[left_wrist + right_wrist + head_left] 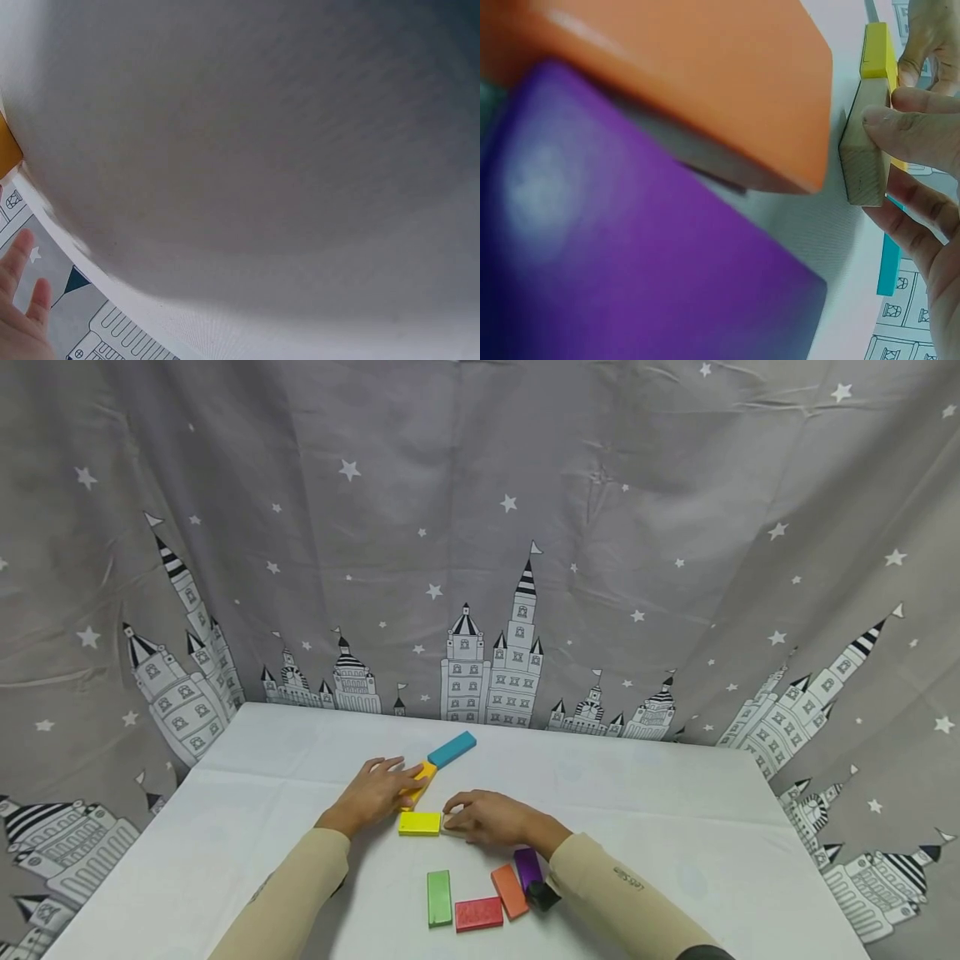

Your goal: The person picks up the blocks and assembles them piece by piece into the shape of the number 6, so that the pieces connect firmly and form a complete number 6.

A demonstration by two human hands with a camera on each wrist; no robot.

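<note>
My right hand (491, 818) holds a plain wooden block (866, 142) between thumb and fingers. The block's far end lies against or very near the right end of a bright yellow block (419, 824). My left hand (377, 791) grips an orange-yellow block (428, 771) with thumb and fingers, partly covering it. In the left wrist view, two fingers of that hand stretch out at the lower left. A blue block (452, 749) stands end to end with the orange-yellow one, angled to the far right.
Nearer to me lie a green block (439, 898), a red block (479, 914), an orange block (510, 892) and a purple block (527, 866). The purple one is close under my right wrist. A grey curtain (600, 527) with printed castles hangs behind the white table (675, 852).
</note>
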